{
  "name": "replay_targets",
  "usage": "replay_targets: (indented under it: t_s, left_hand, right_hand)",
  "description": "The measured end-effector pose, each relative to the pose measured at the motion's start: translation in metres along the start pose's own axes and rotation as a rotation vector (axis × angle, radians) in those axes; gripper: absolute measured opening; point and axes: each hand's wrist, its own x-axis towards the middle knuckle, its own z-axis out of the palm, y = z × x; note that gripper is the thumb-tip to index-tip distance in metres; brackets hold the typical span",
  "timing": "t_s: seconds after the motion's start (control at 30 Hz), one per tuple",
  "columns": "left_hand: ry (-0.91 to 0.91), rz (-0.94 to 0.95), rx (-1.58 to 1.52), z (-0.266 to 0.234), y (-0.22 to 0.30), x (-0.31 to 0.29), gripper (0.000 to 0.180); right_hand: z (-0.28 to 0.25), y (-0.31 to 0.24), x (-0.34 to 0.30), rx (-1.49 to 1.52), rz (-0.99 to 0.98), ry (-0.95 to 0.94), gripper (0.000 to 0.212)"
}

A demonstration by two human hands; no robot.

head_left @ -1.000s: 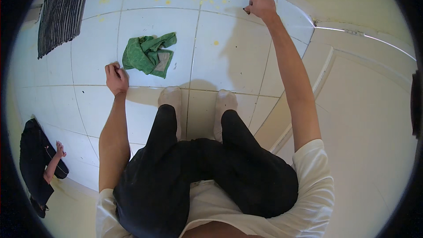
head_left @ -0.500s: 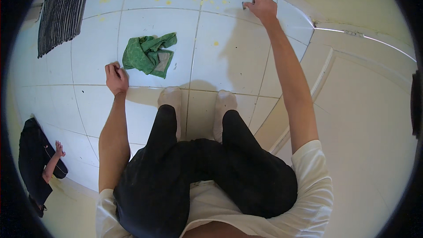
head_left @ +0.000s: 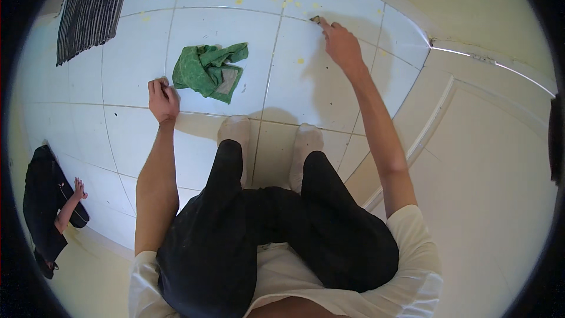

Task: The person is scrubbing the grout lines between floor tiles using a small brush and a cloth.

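My right hand (head_left: 343, 44) reaches out over the white tiled floor (head_left: 223, 26). Its fingers pinch a small, thin, dark scraper-like piece (head_left: 315, 19) with yellowish matter on it, whose edge is at the tile. Too little of the piece shows to tell its exact kind. Knuckles down on the floor, my left hand (head_left: 163, 101) is closed in a loose fist, and I see nothing in it. Just right of that hand lies a crumpled green cloth (head_left: 203, 70) with a grey patch at one corner.
Yellow spots (head_left: 238, 1) dot the far tiles. A black-and-grey striped mat (head_left: 94, 12) lies at the far left. A person in black (head_left: 44, 200) is at the left edge, one hand showing. On the right stands a pale door (head_left: 488, 159). My socked feet (head_left: 306, 141) are on the tiles.
My right hand has moved left and nearer from by the far wall, with the small piece still pinched. The left hand stays closed beside the cloth. The whole view has shifted slightly.
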Motion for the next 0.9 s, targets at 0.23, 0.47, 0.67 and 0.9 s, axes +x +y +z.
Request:
replay_targets:
  t_s: [0.23, 0.47, 0.67, 0.9]
  left_hand:
    - [0.012, 0.017, 0.037, 0.004, -0.013, -0.001, 0.01]
    - [0.016, 0.01, 0.028, 0.004, -0.002, 0.001, 0.009]
    - [0.031, 0.017, 0.024, -0.002, -0.002, 0.0, 0.009]
    - [0.034, 0.015, 0.032, 0.0, 0.003, 0.001, 0.008]
  right_hand:
    - [0.005, -0.041, -0.014, 0.056, 0.184, -0.01, 0.043]
    - [0.026, -0.021, -0.005, 0.422, -0.15, -0.1, 0.047]
    - [-0.003, -0.056, 0.005, 0.502, 0.076, -0.18, 0.07]
    - [0.011, -0.06, 0.037, 0.386, 0.168, -0.245, 0.079]
